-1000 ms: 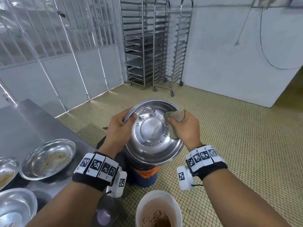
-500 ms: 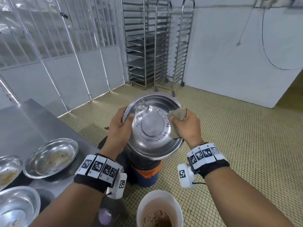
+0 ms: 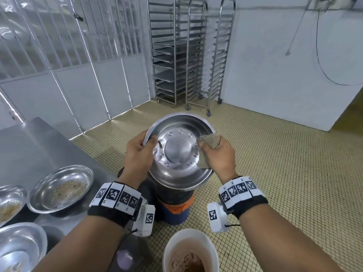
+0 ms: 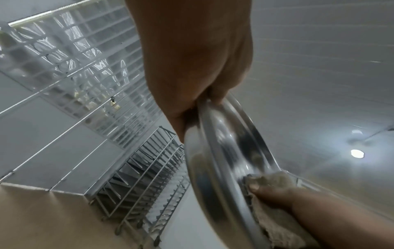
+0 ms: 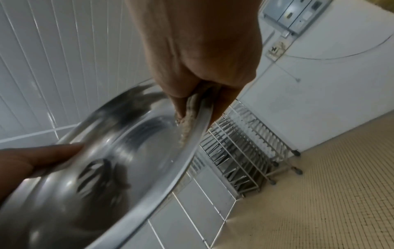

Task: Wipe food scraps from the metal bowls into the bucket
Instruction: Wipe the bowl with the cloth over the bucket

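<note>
1. Standing nearest the camera on the tiled floor (image 3: 275,163), a white bucket (image 3: 211,250) holds brown food scraps (image 3: 186,263).
2. To the left, the steel table (image 3: 35,146) carries metal bowls: a bowl with dried residue (image 3: 60,188), a second soiled bowl (image 3: 10,203) at the left edge, and a shinier bowl (image 3: 19,246) at the lower left.
3. Both wrists wear black bands with square-patterned markers and a small white camera unit.
4. The left hand (image 3: 138,154) grips the left rim of the held bowl (image 3: 180,150), thumb curled over the inside edge and fingers behind the outside.
5. The held bowl is raised in the air, tilted with its inside facing the person, over a dark bin with an orange band (image 3: 174,205) on the floor, beyond the white bucket.
6. The right hand (image 3: 218,156) is closed around a beige cloth (image 3: 211,141), pinching it against the bowl's right rim; the wrist views show the cloth folded over that edge, thumb inside and fingers outside.
7. The bowl's inside looks shiny, with small raised dots ringing its flat centre.
8. Farther off, wheeled tray racks (image 3: 188,55) stand against the white wall (image 3: 275,55), beside grey barred panels (image 3: 59,46).
</note>
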{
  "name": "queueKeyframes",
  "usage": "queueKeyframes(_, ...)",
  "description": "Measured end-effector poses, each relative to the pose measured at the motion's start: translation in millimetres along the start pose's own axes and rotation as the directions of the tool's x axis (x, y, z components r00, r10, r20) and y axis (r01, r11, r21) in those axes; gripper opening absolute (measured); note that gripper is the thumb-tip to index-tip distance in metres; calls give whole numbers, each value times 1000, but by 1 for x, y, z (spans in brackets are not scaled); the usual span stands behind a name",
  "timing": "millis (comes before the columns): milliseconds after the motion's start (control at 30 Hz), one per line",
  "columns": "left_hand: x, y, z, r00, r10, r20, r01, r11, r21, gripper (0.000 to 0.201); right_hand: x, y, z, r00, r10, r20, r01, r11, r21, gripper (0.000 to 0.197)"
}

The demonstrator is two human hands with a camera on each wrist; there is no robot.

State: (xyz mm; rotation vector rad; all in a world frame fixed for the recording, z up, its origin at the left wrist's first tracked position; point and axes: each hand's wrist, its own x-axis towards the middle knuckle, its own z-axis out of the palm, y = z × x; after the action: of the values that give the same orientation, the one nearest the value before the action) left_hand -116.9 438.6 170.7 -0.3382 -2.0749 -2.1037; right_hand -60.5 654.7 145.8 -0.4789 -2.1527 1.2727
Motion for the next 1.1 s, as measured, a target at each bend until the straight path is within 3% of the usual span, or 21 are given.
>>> queueKeyframes(100, -3, 4, -1, 986, 24, 164, -59, 975, 214, 24, 10, -5, -4, 993, -111, 43, 115, 987, -110, 18)
queueKeyframes(167, -2, 6, 0, 968, 26, 249, -89, 965, 246, 23, 19, -15, -8, 973, -208, 96, 224, 951, -211, 16)
queueKeyframes(267, 2, 7, 4, 983, 2, 185, -36, 983, 178, 22, 25, -16, -9, 980, -198, 30, 200, 957, -209, 20)
queueKeyframes(400, 8, 4, 7, 999, 10, 48, -12, 999, 37, 15, 12, 1, -4, 1000, -2, -21, 1, 999, -45, 30)
queueKeyframes(567, -4, 1, 11, 973, 13, 229, -61, 977, 205, 24, 22, -12, -16, 986, -165, 14, 163, 948, -273, 27)
queueKeyframes(633, -2, -1, 13, 977, 4, 211, -41, 984, 171, 21, 24, -17, -18, 978, -208, -4, 198, 938, -283, 28)
queueKeyframes(733, 3, 3, 13, 999, 13, 52, -15, 998, 54, 18, 16, -11, -13, 997, -56, -48, 51, 994, -100, 30)
queueKeyframes(800, 6, 5, 10, 998, 42, 35, -43, 999, 31, 18, 9, -1, -9, 999, 17, -35, -18, 999, -42, 35)
queueKeyframes(967, -6, 11, 12, 963, 43, 264, -101, 972, 211, 28, 20, -9, -15, 996, -84, 42, 91, 973, -211, 34)
queueKeyframes(1033, -8, 8, 13, 972, 41, 231, -84, 980, 179, 30, 22, -15, -17, 993, -120, 12, 120, 969, -215, 30)
queueKeyframes(1100, -7, 3, 15, 996, 19, 88, -27, 996, 86, 27, 19, -11, -15, 998, -60, -34, 56, 991, -124, 28)
